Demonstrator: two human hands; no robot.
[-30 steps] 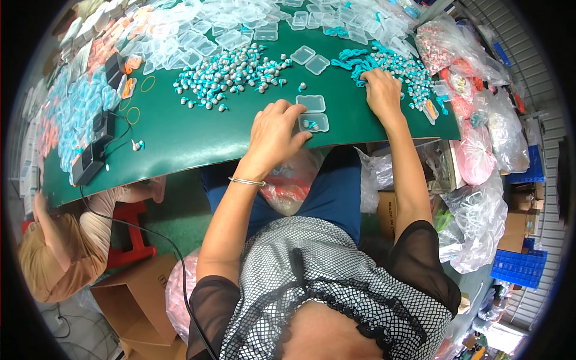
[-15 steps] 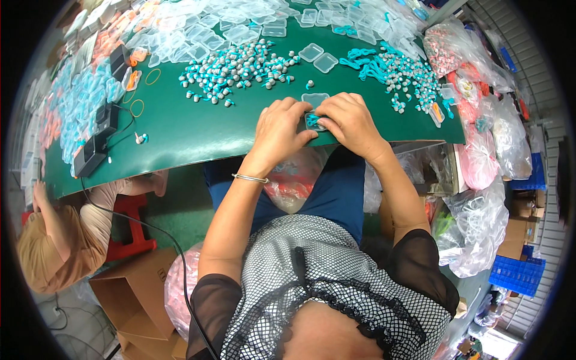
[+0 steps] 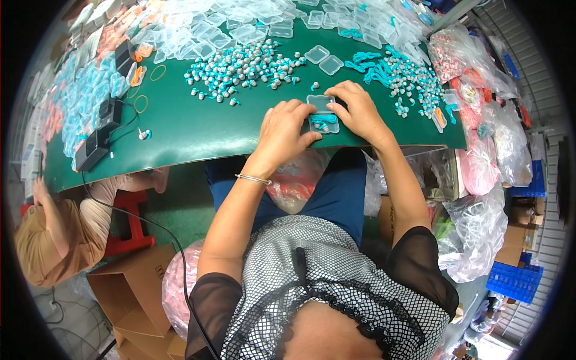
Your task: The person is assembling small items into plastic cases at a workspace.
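A small clear plastic case (image 3: pixel 315 128) lies with its lid (image 3: pixel 320 102) raised away from me, near the table's front edge. Inside it rest a folded teal cord (image 3: pixel 324 119) and grey-and-teal plugs, like corded earplugs. My left hand (image 3: pixel 285 129) grips the case's left side, fingers by the hinge and thumb at the near corner. At the lid's right edge, my right hand (image 3: pixel 358 114) has thumb and fingertips closed on it. A single grey-and-teal plug (image 3: pixel 315 86) lies just beyond the lid.
Past my hands are a heap of plugs (image 3: pixel 246 69), two open cases (image 3: pixel 324 60) and many stacked clear cases (image 3: pixel 222 30). Corded plugs (image 3: pixel 402 81) lie at right. Black boxes (image 3: pixel 93 150) with a cable stand at left. Another person (image 3: pixel 60 240) sits at lower left.
My right hand has moved from over the case's inside up and right to the lid's edge, uncovering the cord and plugs. My left hand stays at the case.
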